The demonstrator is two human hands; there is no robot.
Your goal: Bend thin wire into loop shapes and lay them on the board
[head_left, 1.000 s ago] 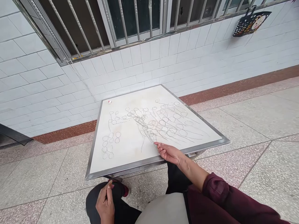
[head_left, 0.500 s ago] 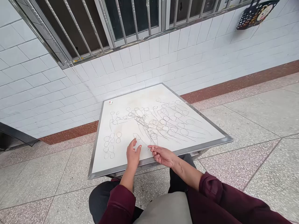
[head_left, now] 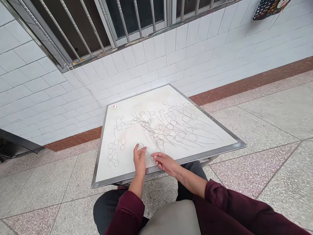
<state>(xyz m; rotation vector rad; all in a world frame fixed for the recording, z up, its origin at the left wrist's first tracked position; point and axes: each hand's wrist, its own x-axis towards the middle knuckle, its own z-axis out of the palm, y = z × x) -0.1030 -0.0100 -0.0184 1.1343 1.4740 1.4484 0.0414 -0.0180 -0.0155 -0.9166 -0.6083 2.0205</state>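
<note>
My right hand point(head_left: 167, 163) pinches a thin dark wire point(head_left: 149, 154) between thumb and fingertips, low over the front of the white tabletop point(head_left: 127, 173). Towards its looped end, my left hand point(head_left: 140, 161) has its thumb and fingers closed about the same wire, with the index finger raised by the loop. Just beyond my hands lies a tangled pile of looped wires point(head_left: 158, 132), many with long straight tails pointing right. At the left, several double-ring wire pieces point(head_left: 113, 151) lie in a small group.
The table has a grey metal rim point(head_left: 212, 150). A small white and red item point(head_left: 115, 106) sits in its far left corner. Behind stands a tiled wall point(head_left: 137, 70) with a barred window point(head_left: 117, 19). A dotted bag point(head_left: 267, 9) hangs at upper right.
My left hand has closed from an open pose onto the wire near its loop. My right hand has shifted slightly left, still pinching the wire. The view has tilted a little.
</note>
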